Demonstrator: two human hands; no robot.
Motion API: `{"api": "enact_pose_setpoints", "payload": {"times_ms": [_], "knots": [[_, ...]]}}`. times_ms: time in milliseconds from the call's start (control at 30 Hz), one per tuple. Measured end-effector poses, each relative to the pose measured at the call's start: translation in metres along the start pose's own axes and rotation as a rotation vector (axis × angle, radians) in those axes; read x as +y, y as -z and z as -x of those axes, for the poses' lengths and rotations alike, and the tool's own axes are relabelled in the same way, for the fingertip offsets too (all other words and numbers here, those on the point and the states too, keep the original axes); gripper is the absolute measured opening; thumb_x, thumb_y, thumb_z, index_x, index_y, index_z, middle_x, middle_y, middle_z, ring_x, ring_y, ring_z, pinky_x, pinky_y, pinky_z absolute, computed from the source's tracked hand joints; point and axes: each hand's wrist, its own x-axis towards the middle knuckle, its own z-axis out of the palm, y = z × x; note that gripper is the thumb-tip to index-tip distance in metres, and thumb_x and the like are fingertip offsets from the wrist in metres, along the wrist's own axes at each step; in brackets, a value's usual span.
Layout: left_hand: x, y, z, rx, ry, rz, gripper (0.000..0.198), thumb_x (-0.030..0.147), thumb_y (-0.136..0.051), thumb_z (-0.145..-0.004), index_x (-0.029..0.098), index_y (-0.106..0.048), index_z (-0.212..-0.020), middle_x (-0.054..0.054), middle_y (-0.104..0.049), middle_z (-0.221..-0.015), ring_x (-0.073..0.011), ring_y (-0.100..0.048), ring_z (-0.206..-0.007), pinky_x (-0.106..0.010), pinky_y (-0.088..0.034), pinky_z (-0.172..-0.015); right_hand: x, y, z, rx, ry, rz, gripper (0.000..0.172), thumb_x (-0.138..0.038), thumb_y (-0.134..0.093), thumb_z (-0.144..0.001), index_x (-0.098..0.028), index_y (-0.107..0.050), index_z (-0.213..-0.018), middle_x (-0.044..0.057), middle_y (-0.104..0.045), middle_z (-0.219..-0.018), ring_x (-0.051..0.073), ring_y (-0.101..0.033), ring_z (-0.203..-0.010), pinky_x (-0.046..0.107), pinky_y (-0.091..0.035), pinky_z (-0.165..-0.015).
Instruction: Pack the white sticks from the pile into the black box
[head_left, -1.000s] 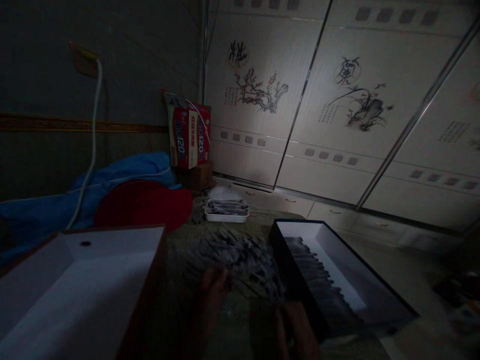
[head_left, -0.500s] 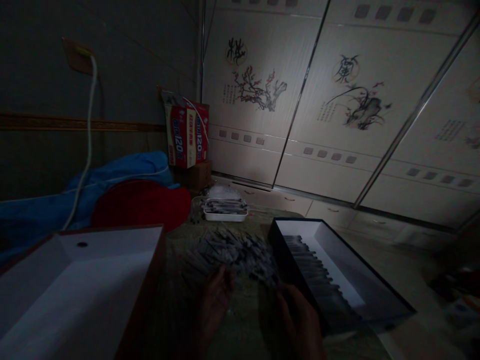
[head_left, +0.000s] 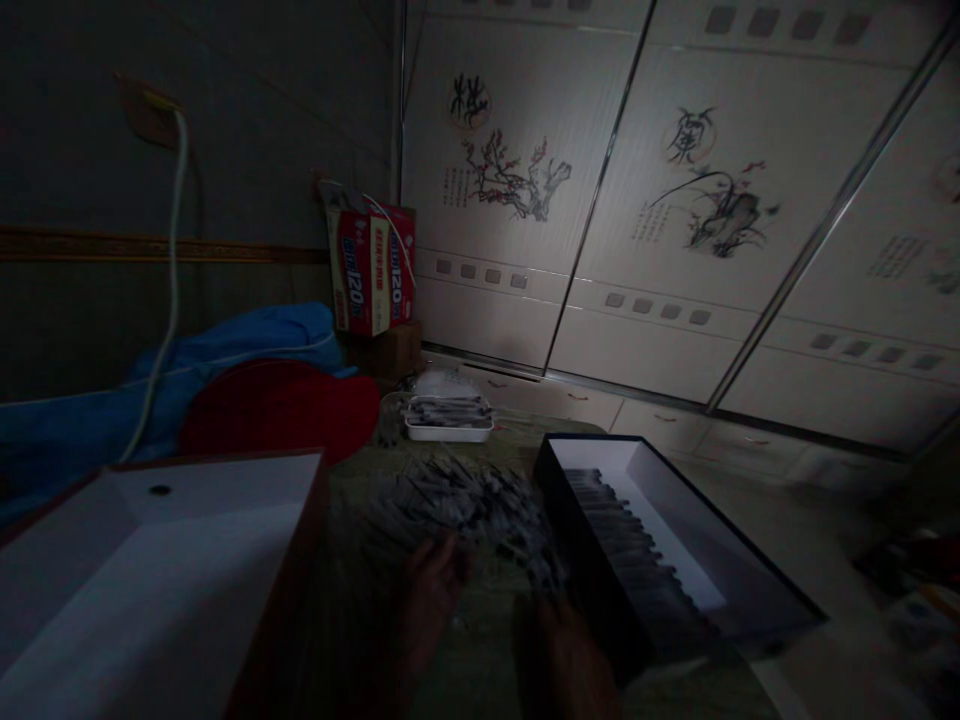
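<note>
The room is very dark. A loose heap of thin dark-tipped sticks [head_left: 465, 505] lies on the table between two open boxes. My left hand [head_left: 433, 595] rests at the near edge of the heap, fingers curled toward the sticks. My right hand [head_left: 564, 655] is low beside the near left corner of the dark box [head_left: 720, 570]; its fingers are lost in shadow. That dark box has a white inside and holds a row of the same sticks [head_left: 626, 550].
A large red-edged box with a white inside [head_left: 150, 570] fills the left. A small white tray of sticks [head_left: 448, 417] sits farther back. A red round object [head_left: 281, 410], blue cloth [head_left: 150, 380], a red carton [head_left: 371, 268] and painted wardrobe doors [head_left: 637, 220] stand behind.
My right hand drew back and down toward the bottom edge after reaching up near the dark box. My left hand stayed at the heap. The view shifted slightly.
</note>
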Motion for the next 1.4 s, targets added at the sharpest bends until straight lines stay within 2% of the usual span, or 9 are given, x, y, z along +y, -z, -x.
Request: {"api": "enact_pose_setpoints", "payload": {"times_ms": [100, 167, 333, 467, 600, 833, 967, 1267, 1400], "knots": [[-0.002, 0.003, -0.002, -0.004, 0.000, -0.037, 0.013, 0.002, -0.062, -0.074, 0.015, -0.063, -0.073, -0.002, -0.070, -0.072, -0.0147, -0.069, -0.067, -0.025, -0.056, -0.059, -0.007, 0.009, -0.004, -0.007, -0.030, -0.066, 0.030, -0.014, -0.044, -0.084, -0.019, -0.067, -0.103, 0.015, -0.070, -0.098, 0.024, -0.069, -0.083, 0.030, -0.052, -0.066], [-0.004, 0.003, -0.002, -0.013, -0.005, -0.067, 0.011, 0.004, -0.067, -0.071, 0.015, -0.064, -0.073, -0.002, -0.070, -0.072, -0.0148, -0.068, -0.066, -0.025, -0.056, -0.060, -0.014, 0.023, -0.009, -0.015, -0.058, -0.215, 0.025, -0.018, -0.045, -0.085, -0.020, -0.068, -0.096, 0.012, -0.071, -0.089, 0.022, -0.069, -0.077, 0.027, -0.050, -0.062], [-0.005, 0.003, -0.003, -0.054, -0.064, -0.152, 0.019, 0.017, -0.079, -0.060, 0.016, -0.066, -0.074, -0.001, -0.069, -0.071, -0.0164, -0.067, -0.068, -0.028, -0.055, -0.064, -0.040, 0.057, -0.029, 0.063, -0.126, -0.843, 0.019, -0.030, -0.049, -0.086, -0.019, -0.062, -0.093, 0.005, -0.068, -0.080, 0.017, -0.063, -0.070, 0.022, -0.046, -0.061], [-0.006, 0.005, -0.005, -0.049, -0.067, -0.205, 0.027, 0.024, -0.083, -0.054, 0.016, -0.066, -0.074, -0.002, -0.069, -0.072, -0.0187, -0.067, -0.071, -0.030, -0.054, -0.067, -0.056, 0.052, -0.039, 0.184, -0.196, -1.138, 0.018, -0.032, -0.051, -0.084, -0.018, -0.062, -0.085, 0.002, -0.064, -0.073, 0.015, -0.058, -0.067, 0.021, -0.045, -0.060], [-0.007, 0.007, -0.004, -0.065, -0.110, -0.242, 0.027, 0.027, -0.083, -0.054, 0.017, -0.066, -0.073, -0.002, -0.069, -0.072, -0.0188, -0.067, -0.070, -0.031, -0.053, -0.069, -0.060, 0.040, -0.040, 0.177, -0.205, -1.217, 0.016, -0.030, -0.053, -0.082, -0.017, -0.062, -0.083, 0.002, -0.063, -0.073, 0.015, -0.057, -0.068, 0.022, -0.044, -0.061], [-0.012, 0.011, -0.008, -0.085, -0.110, -0.315, 0.029, 0.030, -0.082, -0.054, 0.016, -0.066, -0.074, -0.005, -0.070, -0.073, -0.0208, -0.068, -0.070, -0.033, -0.053, -0.068, -0.058, 0.035, -0.037, 0.145, -0.266, -1.264, 0.019, -0.033, -0.054, -0.082, -0.017, -0.062, -0.087, 0.002, -0.064, -0.073, 0.016, -0.058, -0.067, 0.022, -0.045, -0.059], [-0.013, 0.010, -0.010, -0.038, -0.121, -0.333, 0.034, 0.030, -0.085, -0.049, 0.016, -0.065, -0.072, -0.006, -0.071, -0.069, -0.0219, -0.068, -0.065, -0.033, -0.053, -0.062, -0.056, 0.031, -0.035, 0.101, -0.287, -1.341, 0.021, -0.035, -0.053, -0.084, -0.017, -0.061, -0.092, 0.003, -0.066, -0.080, 0.017, -0.061, -0.072, 0.024, -0.047, -0.063], [-0.011, 0.006, -0.008, -0.054, -0.188, -0.457, 0.021, 0.028, -0.079, -0.058, 0.018, -0.065, -0.071, -0.004, -0.071, -0.067, -0.0203, -0.067, -0.063, -0.030, -0.052, -0.060, -0.057, 0.024, -0.034, 0.082, -0.398, -1.657, 0.024, -0.040, -0.063, -0.078, -0.017, -0.062, -0.087, 0.001, -0.063, -0.070, 0.012, -0.056, -0.057, 0.021, -0.043, -0.051], [-0.010, 0.008, -0.012, -0.101, -0.213, -0.523, 0.017, 0.026, -0.078, -0.058, 0.018, -0.065, -0.065, -0.005, -0.069, -0.061, -0.0196, -0.065, -0.056, -0.029, -0.051, -0.054, -0.056, 0.020, -0.033, 0.080, -0.403, -1.660, 0.026, -0.042, -0.064, -0.078, -0.018, -0.062, -0.089, 0.000, -0.062, -0.068, 0.012, -0.056, -0.057, 0.021, -0.042, -0.051]]}}
